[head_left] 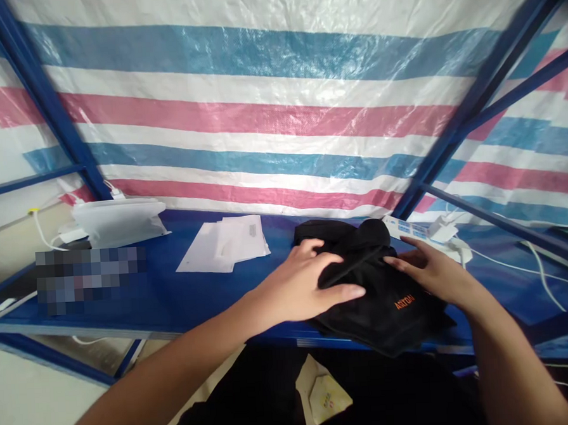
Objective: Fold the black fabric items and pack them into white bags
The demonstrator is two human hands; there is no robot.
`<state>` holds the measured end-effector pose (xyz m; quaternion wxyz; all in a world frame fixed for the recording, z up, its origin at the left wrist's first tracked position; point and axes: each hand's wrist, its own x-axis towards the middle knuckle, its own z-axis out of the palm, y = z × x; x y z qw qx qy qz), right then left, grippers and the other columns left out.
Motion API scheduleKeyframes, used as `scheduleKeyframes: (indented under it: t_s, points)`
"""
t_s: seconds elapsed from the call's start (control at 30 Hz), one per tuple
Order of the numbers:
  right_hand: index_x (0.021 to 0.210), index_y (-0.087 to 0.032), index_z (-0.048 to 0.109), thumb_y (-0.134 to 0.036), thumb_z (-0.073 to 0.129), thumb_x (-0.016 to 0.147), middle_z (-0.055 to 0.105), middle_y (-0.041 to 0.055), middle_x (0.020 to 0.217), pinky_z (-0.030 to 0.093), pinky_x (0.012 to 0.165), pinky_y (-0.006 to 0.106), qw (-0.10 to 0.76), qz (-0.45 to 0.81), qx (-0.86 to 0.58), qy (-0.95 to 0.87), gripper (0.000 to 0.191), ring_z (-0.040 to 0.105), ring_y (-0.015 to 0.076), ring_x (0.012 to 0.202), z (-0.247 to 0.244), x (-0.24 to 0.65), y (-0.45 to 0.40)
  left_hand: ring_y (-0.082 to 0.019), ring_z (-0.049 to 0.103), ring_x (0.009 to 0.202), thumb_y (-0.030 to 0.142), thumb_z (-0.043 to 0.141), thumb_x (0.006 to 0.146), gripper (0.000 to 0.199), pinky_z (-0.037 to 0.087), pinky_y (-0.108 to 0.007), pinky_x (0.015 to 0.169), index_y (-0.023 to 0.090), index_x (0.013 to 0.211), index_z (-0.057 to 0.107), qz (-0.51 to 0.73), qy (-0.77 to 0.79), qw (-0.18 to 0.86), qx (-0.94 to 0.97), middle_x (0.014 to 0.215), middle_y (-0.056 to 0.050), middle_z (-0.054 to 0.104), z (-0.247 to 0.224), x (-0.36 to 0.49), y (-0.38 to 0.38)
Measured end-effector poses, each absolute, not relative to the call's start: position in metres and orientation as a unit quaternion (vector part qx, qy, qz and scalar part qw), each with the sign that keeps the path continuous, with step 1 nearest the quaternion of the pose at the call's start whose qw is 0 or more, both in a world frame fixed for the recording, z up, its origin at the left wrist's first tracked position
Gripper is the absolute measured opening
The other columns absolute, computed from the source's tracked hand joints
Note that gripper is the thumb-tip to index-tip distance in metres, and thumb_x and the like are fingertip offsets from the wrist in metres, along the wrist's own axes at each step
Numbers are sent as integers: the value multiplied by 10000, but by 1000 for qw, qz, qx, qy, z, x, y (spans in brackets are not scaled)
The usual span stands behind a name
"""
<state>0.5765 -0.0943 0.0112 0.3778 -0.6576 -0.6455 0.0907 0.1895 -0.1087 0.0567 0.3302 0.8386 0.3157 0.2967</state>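
A black cloth item (365, 316) with orange lettering lies bunched on the blue shelf (160, 308), its lower part reaching over the front edge. My left hand (306, 280) rests against its left side, fingers spread and slightly curled. On the right side, my right hand (427, 269) touches the cloth near its upper folds, with thumb and fingers apart. Neither hand is closed round the fabric. What the item is exactly cannot be made out from its folds.
White papers (223, 244) lie left of the cloth. A white power strip (408, 229) with plugs and cables sits behind my right hand. A white sheet-like object (120, 222) stands at the far left. Blue metal posts (451, 131) frame a striped tarp (269, 118).
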Motion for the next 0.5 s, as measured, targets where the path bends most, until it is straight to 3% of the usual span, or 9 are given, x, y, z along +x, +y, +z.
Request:
scheduleKeyframes:
  t_s: [0.07,0.1,0.17,0.23,0.37,0.5]
  points:
    - [1561,-301,603,-657,879,777,822,150,1256,743,800,461,401,141,-621,-659,904,843,381,1019,12,567,-89,-463,388,1611,703,704,974,501,454,-601,1207,374,1341,796,264,289,311,866,1734,-141,438,58,221,-95]
    - [1607,-326,552,-628,876,796,777,152,1376,732,885,464,410,168,-601,-665,924,823,375,1116,11,563,-88,-482,400,1601,695,717,968,525,457,-618,1203,354,1361,788,235,290,297,879,1724,-158,453,57,236,-87]
    - [1641,-370,507,-583,861,828,706,130,1507,697,1006,486,436,179,-573,-670,912,778,368,1242,8,556,-88,-474,553,1485,615,731,983,567,503,-586,1164,253,1421,743,198,305,256,896,1601,-218,580,52,260,-72]
    - [1625,-382,528,-556,856,829,703,118,1514,681,1040,523,453,175,-576,-658,878,765,382,1266,3,554,-92,-421,664,1362,506,659,1043,522,539,-514,1123,183,1450,694,223,335,223,888,1464,-231,672,44,270,-59]
    - [1426,-387,702,-527,888,750,781,132,1372,719,930,562,475,165,-630,-592,715,796,439,1168,-8,580,-102,-402,640,1404,476,567,1082,566,517,-468,1145,137,1535,595,299,431,214,824,1503,-256,629,21,246,-40]
    - [1203,-415,789,-496,926,655,836,120,1224,736,731,530,443,197,-663,-570,570,841,446,960,-19,622,-105,-414,622,1412,503,649,1031,582,517,-484,1148,166,1505,638,232,474,235,817,1467,-226,660,3,212,-34]
